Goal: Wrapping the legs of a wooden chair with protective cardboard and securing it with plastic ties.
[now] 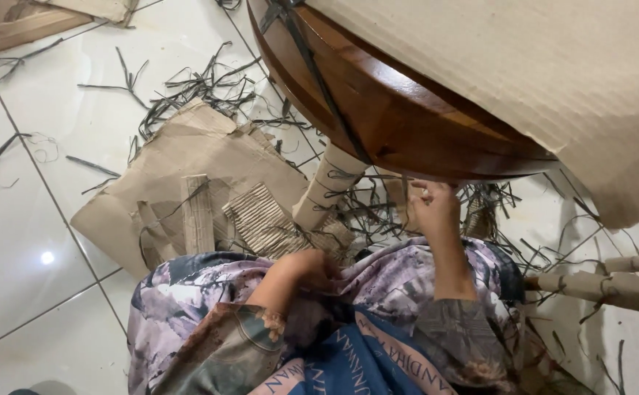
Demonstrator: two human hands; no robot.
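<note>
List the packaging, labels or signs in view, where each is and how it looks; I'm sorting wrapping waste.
Large beige corrugated cardboard sheet: upper right, draped over the round brown wooden tabletop.
Torn flat brown cardboard piece: on the white tiled floor, centre left, ragged edges.
Cardboard-wrapped furniture leg: under the tabletop, beside the right hand.
Black plastic strapping scraps: scattered over the floor.
No labels, signs or screens.

You are facing a round wooden tabletop [378,110], its brown rim varnished and shining glossy. Matt, rough corrugated cardboard [553,80] is covering its top. Dull black plastic strapping [319,80] is crossing the wood. Torn cardboard sheets [188,168] are lying fluted and fibrous on glossy white floor tiles [34,219]. Soft patterned cloth [195,292] is draping your lap.
</note>
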